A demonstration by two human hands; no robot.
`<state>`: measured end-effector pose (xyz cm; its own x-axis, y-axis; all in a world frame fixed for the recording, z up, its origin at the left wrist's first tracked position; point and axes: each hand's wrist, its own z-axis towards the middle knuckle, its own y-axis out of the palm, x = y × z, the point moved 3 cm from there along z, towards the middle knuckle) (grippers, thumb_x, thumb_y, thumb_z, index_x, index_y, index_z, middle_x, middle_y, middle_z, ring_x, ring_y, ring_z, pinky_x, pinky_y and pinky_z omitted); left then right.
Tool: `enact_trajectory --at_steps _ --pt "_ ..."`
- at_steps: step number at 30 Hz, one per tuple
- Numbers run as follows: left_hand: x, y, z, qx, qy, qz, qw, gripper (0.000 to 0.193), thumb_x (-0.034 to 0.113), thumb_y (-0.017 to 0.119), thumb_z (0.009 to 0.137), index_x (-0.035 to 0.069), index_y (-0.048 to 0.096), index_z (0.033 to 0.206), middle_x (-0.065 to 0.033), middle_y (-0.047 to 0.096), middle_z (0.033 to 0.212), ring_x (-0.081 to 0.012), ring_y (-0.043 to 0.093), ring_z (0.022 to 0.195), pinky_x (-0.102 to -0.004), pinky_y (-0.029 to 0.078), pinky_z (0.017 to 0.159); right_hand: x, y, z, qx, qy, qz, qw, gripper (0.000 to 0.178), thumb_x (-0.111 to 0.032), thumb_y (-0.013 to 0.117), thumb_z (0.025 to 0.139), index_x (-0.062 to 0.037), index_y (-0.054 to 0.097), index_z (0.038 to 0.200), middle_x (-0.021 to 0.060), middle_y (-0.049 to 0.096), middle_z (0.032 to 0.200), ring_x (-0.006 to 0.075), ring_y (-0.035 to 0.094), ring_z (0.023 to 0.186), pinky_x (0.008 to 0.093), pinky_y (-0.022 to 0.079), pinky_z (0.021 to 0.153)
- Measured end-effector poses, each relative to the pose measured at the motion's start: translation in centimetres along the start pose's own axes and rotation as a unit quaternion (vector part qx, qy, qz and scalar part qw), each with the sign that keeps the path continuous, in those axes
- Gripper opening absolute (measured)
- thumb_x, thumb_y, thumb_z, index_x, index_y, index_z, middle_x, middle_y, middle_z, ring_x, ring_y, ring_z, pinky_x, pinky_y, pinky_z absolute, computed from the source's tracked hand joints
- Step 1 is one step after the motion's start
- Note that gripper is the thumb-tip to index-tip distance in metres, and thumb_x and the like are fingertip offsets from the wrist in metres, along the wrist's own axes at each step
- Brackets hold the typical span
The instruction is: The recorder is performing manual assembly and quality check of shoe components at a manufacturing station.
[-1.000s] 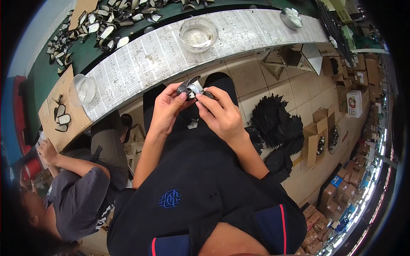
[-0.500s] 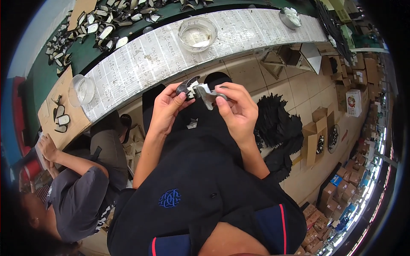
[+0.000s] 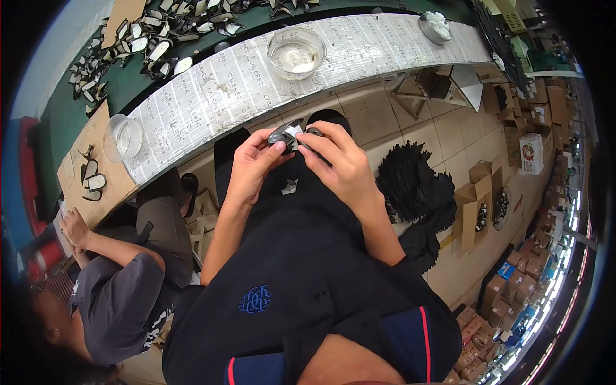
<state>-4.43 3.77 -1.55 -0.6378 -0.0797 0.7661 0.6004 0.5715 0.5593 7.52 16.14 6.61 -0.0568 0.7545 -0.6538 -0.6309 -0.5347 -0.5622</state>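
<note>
In front of my body, my left hand [image 3: 249,160] is closed on a glossy black shoe part [image 3: 278,136], pinching it between thumb and fingers. A small white piece [image 3: 293,130] shows at its right side. My right hand [image 3: 343,160] is closed just beside it, its fingertips around a dark grey metal tool [image 3: 314,132]. Most of that tool is hidden by the fingers, so I cannot tell its exact kind. Both hands are nearly touching, above my dark-clothed lap.
A silver-covered bench [image 3: 224,90] curves ahead, with a clear bowl [image 3: 296,52], another clear tub [image 3: 123,136] and a metal bowl [image 3: 436,28]. Black-and-white shoe parts [image 3: 154,48] crowd the green belt. A co-worker [image 3: 122,301] sits left. Black strips [image 3: 417,186] and cartons [image 3: 478,205] lie right.
My right hand has moved left, against the shoe part, and turned inward. The grey tool, plainly visible before, is now mostly covered by my fingers. My left hand stays nearly in place.
</note>
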Motion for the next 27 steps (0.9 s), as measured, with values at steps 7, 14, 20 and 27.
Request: enact_trajectory --at_steps 7,14,20,27 --pt "0.2 0.0 0.1 0.009 0.004 0.005 1.000 0.029 0.011 0.066 0.095 -0.002 0.059 0.120 -0.0079 0.065 0.113 -0.0146 0.064 0.104 -0.0354 0.056 0.095 0.6 0.1 0.1 0.022 0.011 -0.083 0.996 0.025 -0.002 0.074 0.082 -0.0035 0.068 0.106 0.0130 0.062 0.105 0.0271 0.067 0.078 0.0354 0.056 0.065" --pt "0.1 -0.3 0.2 0.005 0.000 0.006 1.000 0.027 0.012 0.064 0.098 -0.001 0.059 0.120 -0.0083 0.065 0.114 -0.0152 0.064 0.104 -0.0359 0.057 0.094 0.6 -1.4 0.4 0.069 0.059 -0.076 0.993 0.023 -0.001 0.073 0.084 -0.0013 0.069 0.106 0.0129 0.062 0.106 0.0244 0.068 0.081 0.0330 0.058 0.065" --pt "0.1 -0.4 0.0 -0.014 -0.017 -0.072 0.997 0.027 0.017 0.059 0.101 -0.002 0.059 0.120 -0.0082 0.065 0.115 -0.0158 0.065 0.105 -0.0364 0.058 0.094 0.0 -2.0 0.2 0.103 0.150 0.062 0.981 0.021 0.004 0.071 0.086 0.0023 0.070 0.107 0.0111 0.064 0.108 0.0145 0.068 0.086 0.0248 0.061 0.070" --pt "-0.1 -0.4 0.3 -0.019 -0.017 -0.084 0.996 0.025 0.018 0.059 0.101 0.000 0.059 0.118 -0.0084 0.066 0.114 -0.0161 0.065 0.105 -0.0361 0.058 0.093 -0.5 -1.2 0.1 0.068 0.134 0.082 0.985 0.023 0.002 0.073 0.084 0.0027 0.068 0.106 0.0125 0.059 0.107 0.0193 0.068 0.085 0.0285 0.063 0.071"
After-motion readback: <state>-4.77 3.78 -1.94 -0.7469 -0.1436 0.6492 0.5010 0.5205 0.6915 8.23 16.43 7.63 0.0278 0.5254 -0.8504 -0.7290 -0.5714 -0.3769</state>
